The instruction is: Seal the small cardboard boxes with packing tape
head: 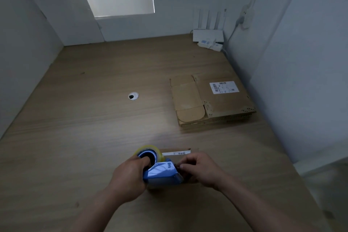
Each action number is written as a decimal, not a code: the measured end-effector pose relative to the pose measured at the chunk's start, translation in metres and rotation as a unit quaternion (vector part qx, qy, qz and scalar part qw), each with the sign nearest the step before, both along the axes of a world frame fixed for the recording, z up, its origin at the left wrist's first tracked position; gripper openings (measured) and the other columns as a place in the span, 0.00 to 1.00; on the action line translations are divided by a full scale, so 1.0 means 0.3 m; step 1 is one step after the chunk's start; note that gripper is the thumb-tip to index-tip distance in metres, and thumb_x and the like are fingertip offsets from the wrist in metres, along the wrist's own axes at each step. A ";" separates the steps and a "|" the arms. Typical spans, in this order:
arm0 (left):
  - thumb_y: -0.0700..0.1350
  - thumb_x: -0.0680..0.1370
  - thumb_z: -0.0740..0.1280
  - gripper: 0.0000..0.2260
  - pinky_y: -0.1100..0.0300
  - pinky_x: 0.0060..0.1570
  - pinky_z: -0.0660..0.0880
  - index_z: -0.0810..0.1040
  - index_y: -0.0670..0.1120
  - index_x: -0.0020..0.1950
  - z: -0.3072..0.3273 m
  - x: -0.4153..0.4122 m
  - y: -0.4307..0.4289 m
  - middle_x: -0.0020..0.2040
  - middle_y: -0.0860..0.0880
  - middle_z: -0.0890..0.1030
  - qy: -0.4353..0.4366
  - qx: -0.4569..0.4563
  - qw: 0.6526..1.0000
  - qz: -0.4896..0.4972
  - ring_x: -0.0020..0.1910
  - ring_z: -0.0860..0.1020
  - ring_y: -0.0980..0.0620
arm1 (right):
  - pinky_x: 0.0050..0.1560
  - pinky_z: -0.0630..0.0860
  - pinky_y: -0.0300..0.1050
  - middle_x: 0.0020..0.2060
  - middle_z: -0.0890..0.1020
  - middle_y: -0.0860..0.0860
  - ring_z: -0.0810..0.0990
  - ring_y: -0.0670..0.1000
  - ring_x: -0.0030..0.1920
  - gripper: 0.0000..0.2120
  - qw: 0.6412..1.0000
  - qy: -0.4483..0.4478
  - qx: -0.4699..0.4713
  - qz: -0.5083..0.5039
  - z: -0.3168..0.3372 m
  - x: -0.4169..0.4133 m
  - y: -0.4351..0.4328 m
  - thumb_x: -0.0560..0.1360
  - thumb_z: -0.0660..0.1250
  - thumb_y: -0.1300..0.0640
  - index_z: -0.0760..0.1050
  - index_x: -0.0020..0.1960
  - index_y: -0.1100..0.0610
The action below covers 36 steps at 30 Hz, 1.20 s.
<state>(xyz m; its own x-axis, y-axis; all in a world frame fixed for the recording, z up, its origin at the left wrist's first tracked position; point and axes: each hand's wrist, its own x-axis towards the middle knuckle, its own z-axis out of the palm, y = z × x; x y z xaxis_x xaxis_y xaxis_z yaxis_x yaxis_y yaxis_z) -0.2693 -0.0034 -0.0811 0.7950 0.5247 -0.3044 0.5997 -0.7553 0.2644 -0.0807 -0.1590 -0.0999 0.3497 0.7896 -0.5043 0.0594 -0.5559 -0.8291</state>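
You work at a wood-grain tabletop [94,118] closed in by white walls on the left, back and right. A round cable hole [133,96] sits near its middle. A white router [208,36] stands in the far right corner, with a power strip [246,17] on the wall above it. A stack of flattened cardboard boxes [190,100] lies by the right edge, a white label [224,87] on top.

Near the front edge, your left hand [130,177] grips the blue tape dispenser [162,172], one finger curled into the core of the tape roll [148,149]. Your right hand [199,169] has its fingers curled and pinches at the dispenser's front end; you cannot tell whether tape is between them. The small cardboard box [175,159] lies under both hands, mostly hidden, its white label strip [176,153] showing at the far side
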 end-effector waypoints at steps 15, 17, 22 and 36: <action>0.60 0.70 0.71 0.15 0.58 0.40 0.66 0.66 0.56 0.43 0.071 0.074 0.018 0.46 0.55 0.70 0.082 0.011 0.995 -0.058 0.43 0.70 0.51 | 0.39 0.80 0.48 0.35 0.84 0.51 0.82 0.48 0.36 0.10 0.982 -0.048 -0.007 -0.181 -0.053 -0.045 -0.014 0.77 0.70 0.59 0.81 0.38 0.53; 0.62 0.69 0.72 0.15 0.58 0.39 0.69 0.71 0.57 0.46 0.101 0.105 0.040 0.47 0.56 0.74 0.104 -0.025 0.992 -0.069 0.44 0.73 0.53 | 0.40 0.80 0.46 0.38 0.84 0.49 0.82 0.48 0.41 0.09 0.981 -0.052 -0.023 -0.186 -0.058 -0.040 -0.017 0.78 0.69 0.56 0.81 0.40 0.51; 0.58 0.71 0.75 0.10 0.63 0.40 0.73 0.75 0.60 0.47 0.170 0.155 0.098 0.44 0.59 0.80 0.110 -0.124 0.983 -0.078 0.41 0.78 0.60 | 0.47 0.83 0.53 0.38 0.83 0.52 0.82 0.52 0.43 0.09 0.976 -0.002 -0.016 -0.219 -0.051 -0.039 -0.035 0.79 0.68 0.55 0.79 0.40 0.53; 0.52 0.73 0.76 0.11 0.53 0.54 0.77 0.81 0.50 0.50 0.186 0.181 0.180 0.48 0.50 0.84 0.150 -0.240 0.959 0.015 0.48 0.81 0.51 | 0.28 0.74 0.45 0.29 0.74 0.56 0.74 0.54 0.26 0.11 0.907 0.140 0.019 -0.397 -0.137 -0.019 -0.044 0.80 0.64 0.63 0.75 0.39 0.61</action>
<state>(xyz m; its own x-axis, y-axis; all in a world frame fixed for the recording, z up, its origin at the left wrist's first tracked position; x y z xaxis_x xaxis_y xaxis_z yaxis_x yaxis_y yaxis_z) -0.2151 0.0505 -0.0254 0.6207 0.2881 -0.7292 0.7225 -0.5713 0.3892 -0.0865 -0.1722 -0.1410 0.6773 0.3635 -0.6396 -0.5635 -0.3026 -0.7687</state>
